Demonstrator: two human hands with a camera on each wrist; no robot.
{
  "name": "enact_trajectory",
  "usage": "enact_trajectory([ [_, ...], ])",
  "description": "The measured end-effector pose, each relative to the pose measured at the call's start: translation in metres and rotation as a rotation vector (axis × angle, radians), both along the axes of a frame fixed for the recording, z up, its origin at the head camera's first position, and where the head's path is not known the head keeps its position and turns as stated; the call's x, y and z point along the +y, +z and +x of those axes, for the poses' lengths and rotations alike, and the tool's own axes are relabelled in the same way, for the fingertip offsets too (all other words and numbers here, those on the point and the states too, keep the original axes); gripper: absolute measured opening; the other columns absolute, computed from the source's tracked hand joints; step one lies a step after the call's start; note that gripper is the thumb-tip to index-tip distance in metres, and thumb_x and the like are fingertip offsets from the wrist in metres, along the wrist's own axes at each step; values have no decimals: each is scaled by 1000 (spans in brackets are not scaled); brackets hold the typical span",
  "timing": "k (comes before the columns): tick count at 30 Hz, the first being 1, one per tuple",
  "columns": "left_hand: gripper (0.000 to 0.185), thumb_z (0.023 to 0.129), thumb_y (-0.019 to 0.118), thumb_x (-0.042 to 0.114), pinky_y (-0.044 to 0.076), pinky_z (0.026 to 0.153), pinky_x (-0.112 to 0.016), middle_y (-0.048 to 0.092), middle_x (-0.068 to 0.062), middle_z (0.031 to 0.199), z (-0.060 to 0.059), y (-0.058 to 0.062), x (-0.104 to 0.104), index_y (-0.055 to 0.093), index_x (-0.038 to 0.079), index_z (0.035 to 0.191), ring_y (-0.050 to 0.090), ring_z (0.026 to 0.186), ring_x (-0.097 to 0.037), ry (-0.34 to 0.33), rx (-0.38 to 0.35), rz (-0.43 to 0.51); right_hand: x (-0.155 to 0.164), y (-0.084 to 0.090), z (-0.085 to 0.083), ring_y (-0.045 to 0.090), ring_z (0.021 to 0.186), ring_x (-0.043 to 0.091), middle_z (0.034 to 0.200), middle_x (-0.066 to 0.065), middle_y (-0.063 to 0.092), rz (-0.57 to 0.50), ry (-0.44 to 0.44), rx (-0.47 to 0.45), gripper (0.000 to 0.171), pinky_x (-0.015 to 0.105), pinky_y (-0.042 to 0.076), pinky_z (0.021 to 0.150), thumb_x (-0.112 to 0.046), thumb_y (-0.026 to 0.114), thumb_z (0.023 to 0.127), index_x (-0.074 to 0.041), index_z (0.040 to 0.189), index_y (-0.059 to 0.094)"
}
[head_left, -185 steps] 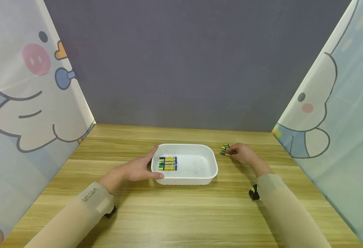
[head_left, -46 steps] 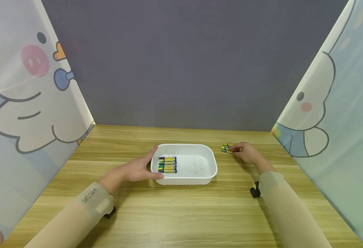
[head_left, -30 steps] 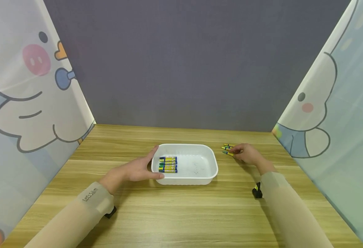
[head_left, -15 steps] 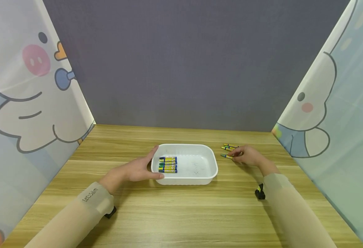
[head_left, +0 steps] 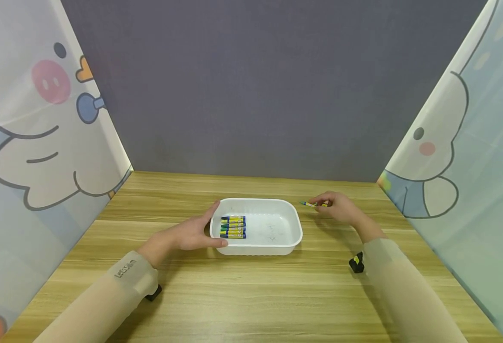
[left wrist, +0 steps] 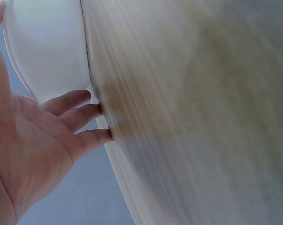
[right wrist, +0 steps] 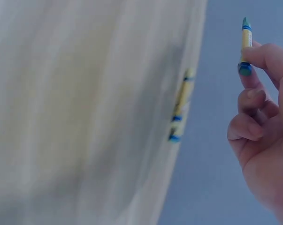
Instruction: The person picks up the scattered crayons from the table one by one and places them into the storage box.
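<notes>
A white plastic tray (head_left: 268, 247) sits mid-table, with several crayons (head_left: 234, 227) side by side at its left end, tips to the left. My left hand (head_left: 189, 233) holds that end, thumb along the front rim and the other fingers at the far side; the left wrist view has its fingertips low against the tray wall. To the right of the tray, my right hand (head_left: 339, 207) pinches a green crayon (right wrist: 247, 40) between thumb and finger, raised off the table. Below it, two other crayons (right wrist: 182, 96) lie on the wood, mostly hidden by the hand in the head view.
A wood-grain table (head_left: 251, 295) spreads in front. Behind it stands a dark grey panel (head_left: 251, 95), and cartoon-printed sheets (head_left: 431, 157) flank both sides. Black wrist cameras (head_left: 356, 263) hang under the sleeves.
Since 6.2 seconds ago, a dark crayon has joined the row in the tray. My right hand has drawn out the green crayon and lifted it leftward. The left hand stays put.
</notes>
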State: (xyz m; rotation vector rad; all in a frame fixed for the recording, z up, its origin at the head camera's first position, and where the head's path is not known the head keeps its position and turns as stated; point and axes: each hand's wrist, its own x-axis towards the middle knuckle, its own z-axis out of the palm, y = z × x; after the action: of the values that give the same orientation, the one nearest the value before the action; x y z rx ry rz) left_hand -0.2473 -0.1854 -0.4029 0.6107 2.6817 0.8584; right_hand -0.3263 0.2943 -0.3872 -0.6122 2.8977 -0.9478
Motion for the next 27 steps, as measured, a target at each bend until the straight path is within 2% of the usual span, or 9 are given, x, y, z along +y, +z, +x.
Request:
enact_trajectory([
  [4,133,90,81,67,41,122,-66,50,-30,164,0,0,0,-4,14,178,59,139,-39,-1,4,5,-19,15,6,51,77,19,117,9,73,-14,17,6,27,31,46,63,-23,72,106,-18,132,81],
  [8,133,90,81,67,41,122,-66,51,-29,163,0,-1,0,-4,14,178,60,137,-38,-4,7,8,-43,27,15,51,75,18,116,8,74,-42,58,19,26,31,46,64,-20,73,105,-19,130,82],
  [13,133,90,82,66,42,121,-66,53,-30,161,-1,-2,0,-4,15,178,61,135,-38,-1,7,11,-76,33,23,51,71,15,112,6,75,-82,138,35,25,28,45,62,-16,76,103,-19,126,84],
  [21,133,90,82,66,42,121,-65,56,-29,158,-1,-3,-1,-5,17,178,62,133,-36,2,9,10,-121,20,28,51,73,15,108,-2,76,-100,279,7,23,27,47,67,-15,76,103,-25,123,85],
  [27,133,89,81,69,45,118,-64,58,-28,156,-1,-2,1,-4,18,178,64,126,-34,7,2,-14,-151,7,31,57,75,13,110,-4,77,-94,352,-37,22,26,50,69,-16,75,104,-23,123,85],
])
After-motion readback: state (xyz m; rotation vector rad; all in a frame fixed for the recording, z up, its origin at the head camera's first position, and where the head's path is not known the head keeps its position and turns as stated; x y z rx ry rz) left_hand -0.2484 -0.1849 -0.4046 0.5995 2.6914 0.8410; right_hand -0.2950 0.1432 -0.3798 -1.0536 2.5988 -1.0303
